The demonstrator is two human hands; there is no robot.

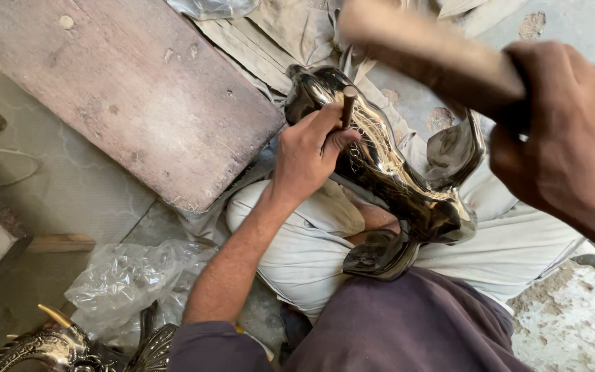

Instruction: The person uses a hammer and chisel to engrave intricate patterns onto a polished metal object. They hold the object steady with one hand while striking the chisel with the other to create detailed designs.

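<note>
— What worries you most right now?

— My right hand [573, 138] is up close to my face, fist wrapped tight round the wooden hammer handle [435, 55], and it's blurred with motion. If the swing comes down off line, I'd guess it lands on my left hand [308, 155] instead of on the punch [347, 107]. Those knuckles sit right under the punch's top end.

— And the left hand, how is it set?

— Fingers curled closed around the punch, thumb pressed along it, wrist bent down, forearm reaching out from my body. The punch stands roughly upright, its tip hidden behind my fingers against the shiny dark metal figure [394, 179].

— Where does the figure rest?

— Just beyond and beneath my left hand, lying across my lap on the pale cloth of my trousers [518, 241]. It's smooth and curved, so I reckon the tip could skid and scratch the polish, or the piece could rock on my knee.

— Anything further out?

— Past the left hand, a worn wooden board [139, 96] lies on the floor. Off to the left side of my arm, crumpled clear plastic [125, 282] and another ornate metal piece [49, 348].
</note>
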